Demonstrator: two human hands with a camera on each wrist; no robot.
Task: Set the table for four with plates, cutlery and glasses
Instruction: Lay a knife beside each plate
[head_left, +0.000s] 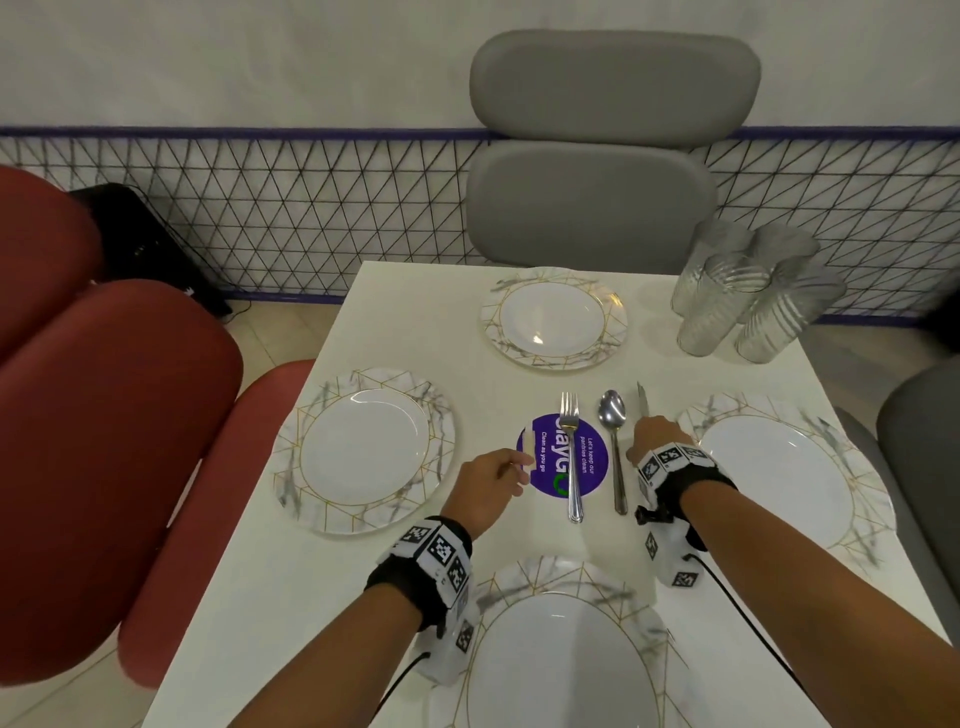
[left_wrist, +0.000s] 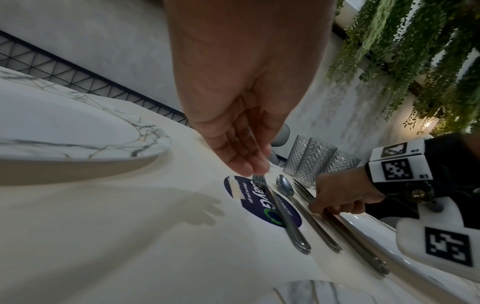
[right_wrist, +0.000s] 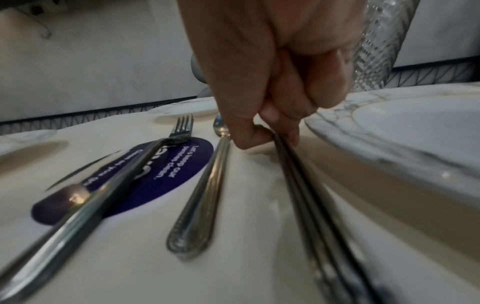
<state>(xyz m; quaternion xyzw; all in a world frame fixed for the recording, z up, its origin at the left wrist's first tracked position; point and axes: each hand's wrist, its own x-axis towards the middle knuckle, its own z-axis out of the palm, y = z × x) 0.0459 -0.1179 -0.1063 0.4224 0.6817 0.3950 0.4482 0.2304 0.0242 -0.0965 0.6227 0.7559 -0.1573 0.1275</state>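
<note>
On the white table four marble-rim plates sit at the edges, glasses clustered at the far right corner. Mid-table, stacked forks lie across a purple sticker, spoons beside them. Right hand pinches the knives by the right plate; left hand hovers, fingers relaxed and together.

Around the sticker at the middle of the tabletop lie four plates: left, right, behind and before. The forks lie across the sticker, the spoons just right, the knives beyond. The glasses stand far right behind.
</note>
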